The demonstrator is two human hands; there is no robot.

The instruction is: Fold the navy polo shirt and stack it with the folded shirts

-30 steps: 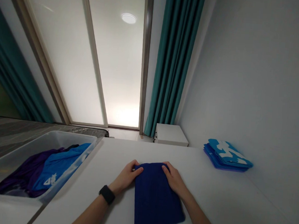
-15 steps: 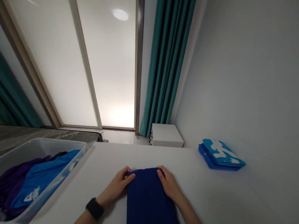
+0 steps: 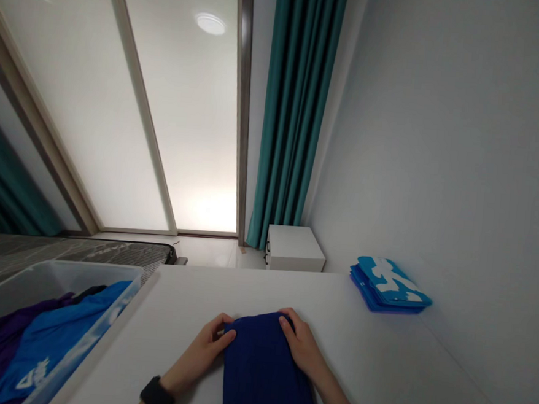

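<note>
A dark blue folded cloth [image 3: 267, 368] lies on the white table [image 3: 189, 301], its lower end cut off by the frame. My left hand [image 3: 208, 342], with a black watch on the wrist, pinches its far left corner between thumb and fingers. At the far right corner, my right hand [image 3: 299, 339] grips the cloth, thumb on top and fingers over the edge. To the right, near the wall, rests a stack of folded blue clothes [image 3: 388, 284] with a white pattern on the top one.
At the left, a clear plastic bin [image 3: 138, 273] holds a blue garment [image 3: 57, 335] and a purple one [image 3: 6, 337]. Beyond the table stand a small white cabinet [image 3: 296, 247] and a teal curtain [image 3: 297, 105]. A wall [image 3: 462, 148] borders the right side.
The view has shifted slightly, so the table, bin and stack appear lower and a little further left. Both hands keep their hold on the cloth's far corners.
</note>
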